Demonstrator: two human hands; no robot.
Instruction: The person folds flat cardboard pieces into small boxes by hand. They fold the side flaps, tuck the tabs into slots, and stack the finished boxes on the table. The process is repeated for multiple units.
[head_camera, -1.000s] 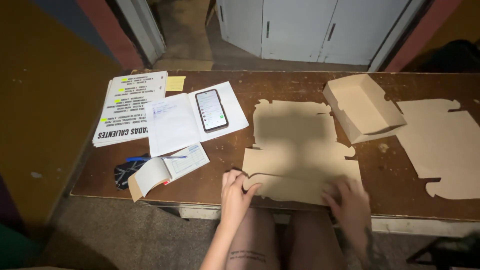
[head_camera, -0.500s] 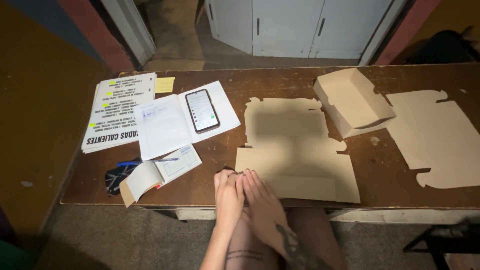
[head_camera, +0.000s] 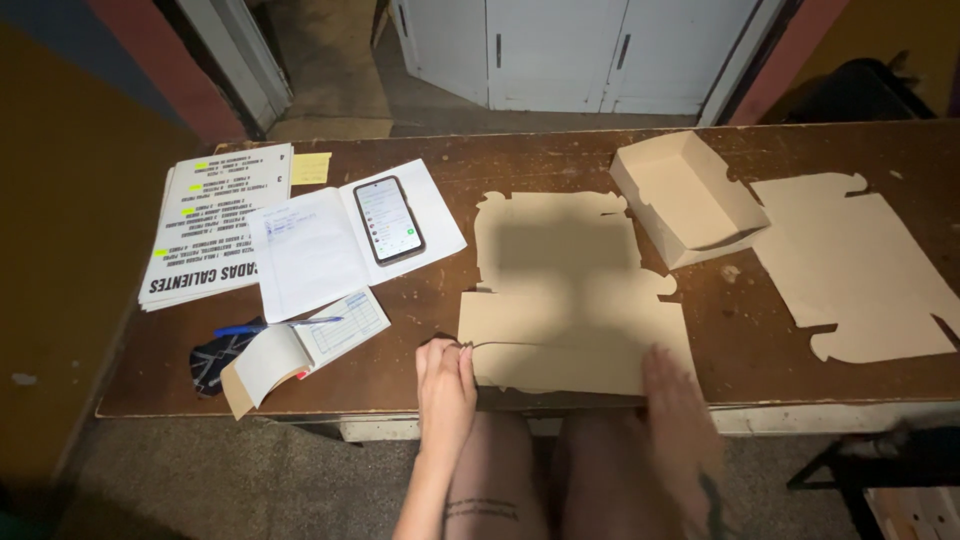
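Observation:
A flat brown cardboard box blank (head_camera: 560, 290) lies on the brown wooden table (head_camera: 760, 340), its near flap folded over along the front edge. My left hand (head_camera: 445, 385) rests palm down on the left end of that folded flap, fingers together. Blurred by motion, my right hand (head_camera: 680, 400) lies flat at the flap's right end, near the table's front edge. Neither hand grips anything.
A folded cardboard box (head_camera: 685, 195) and a second flat blank (head_camera: 860, 265) lie to the right. On the left are a phone (head_camera: 388, 220) on an open notebook (head_camera: 330, 240), printed sheets (head_camera: 215, 220), a receipt pad (head_camera: 300, 345) and a blue pen (head_camera: 240, 328).
My right hand has slid from beside my left hand out to the right end of the folded flap. My left hand has stayed at the left end.

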